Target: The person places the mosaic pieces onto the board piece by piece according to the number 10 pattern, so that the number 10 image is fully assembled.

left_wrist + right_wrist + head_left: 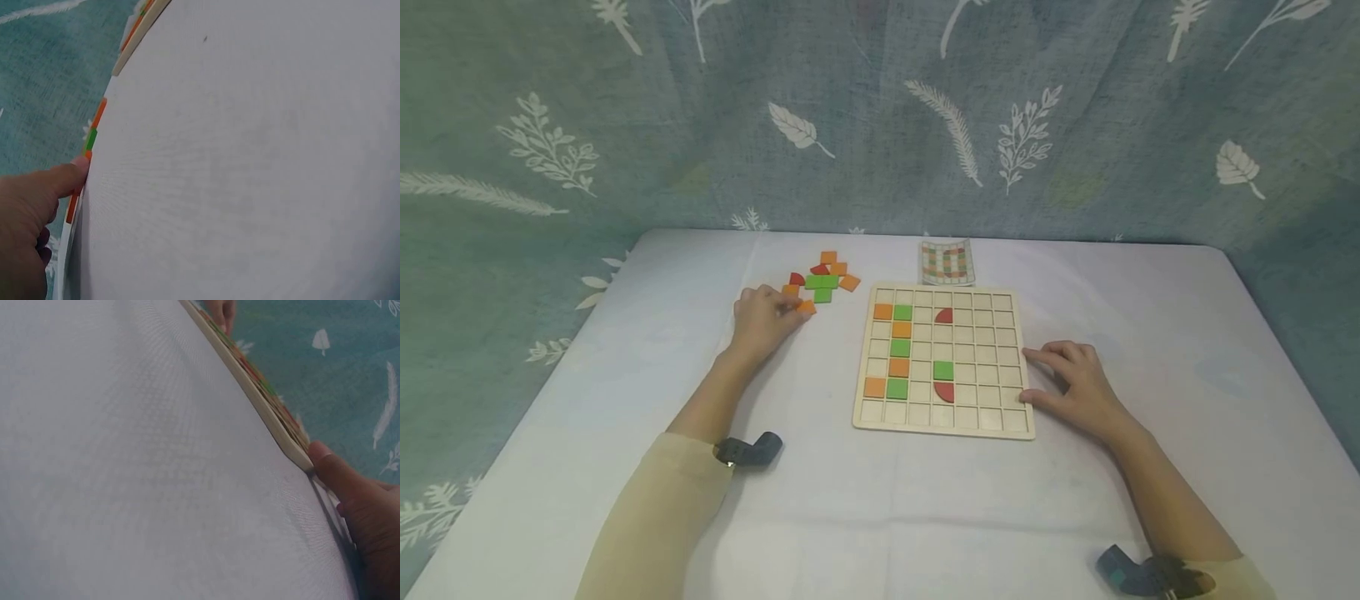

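- The left hand [765, 321] is seemingly pinching an orange tile [807, 307]; its fingers are standing narrow, thumb and index meeting at the tile, which is lying left of the board [986, 355], toward the far left corner of the counter [962, 517];
- The loose tiles [823, 296] are lying bunched around and beyond that hand, probably for easy reach;
- The right hand [1078, 387] is touching the board's right rim, thumb and index spreading wide; it is presumably steadying the board against sliding;
- The board is lying flat, nearer the counter's far edge; set tiles [900, 348] are sitting in its cells, the ridges likely holding them square;
- A patterned card [946, 264] is lying between board and far edge, probably being placed for viewing;
- Both forearms are slanting inward from the near edge, thumbs lying on the near side
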`<state>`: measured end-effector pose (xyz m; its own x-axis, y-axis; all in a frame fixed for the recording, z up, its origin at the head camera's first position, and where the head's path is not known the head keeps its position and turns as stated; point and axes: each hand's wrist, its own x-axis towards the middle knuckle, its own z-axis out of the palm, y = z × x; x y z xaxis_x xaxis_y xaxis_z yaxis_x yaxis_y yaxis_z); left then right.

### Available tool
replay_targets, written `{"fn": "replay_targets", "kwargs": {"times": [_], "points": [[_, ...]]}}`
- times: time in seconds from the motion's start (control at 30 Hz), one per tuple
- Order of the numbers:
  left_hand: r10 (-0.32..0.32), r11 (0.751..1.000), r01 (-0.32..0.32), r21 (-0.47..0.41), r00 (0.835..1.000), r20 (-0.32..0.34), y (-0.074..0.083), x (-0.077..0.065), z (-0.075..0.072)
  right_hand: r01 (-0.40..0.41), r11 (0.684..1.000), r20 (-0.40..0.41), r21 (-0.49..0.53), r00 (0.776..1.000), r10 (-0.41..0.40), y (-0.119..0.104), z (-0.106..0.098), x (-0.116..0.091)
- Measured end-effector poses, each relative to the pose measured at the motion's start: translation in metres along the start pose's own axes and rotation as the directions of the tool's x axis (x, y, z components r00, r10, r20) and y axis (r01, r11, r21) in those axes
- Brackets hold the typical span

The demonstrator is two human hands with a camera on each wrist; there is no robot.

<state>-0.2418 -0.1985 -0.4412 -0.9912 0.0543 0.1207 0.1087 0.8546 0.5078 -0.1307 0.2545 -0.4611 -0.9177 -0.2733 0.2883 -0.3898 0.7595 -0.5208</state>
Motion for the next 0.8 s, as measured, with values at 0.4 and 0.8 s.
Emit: {"fn": "replay_targets", "kwargs": {"times": [0.4, 0.8], "points": [[0.035, 0.999, -0.036, -0.022, 0.999, -0.032, 0.007, -0.012, 0.008, -0.006, 1.0, 0.001, 0.007, 1.0, 0.006, 0.001, -0.001, 0.001], [0.1, 0.989, -0.101, -0.105, 0.995, -0.015, 0.037, -0.029, 0.014, -0.014, 1.0, 0.002, 0.007, 1.0, 0.014, 0.0, 0.0, 0.0]]}}
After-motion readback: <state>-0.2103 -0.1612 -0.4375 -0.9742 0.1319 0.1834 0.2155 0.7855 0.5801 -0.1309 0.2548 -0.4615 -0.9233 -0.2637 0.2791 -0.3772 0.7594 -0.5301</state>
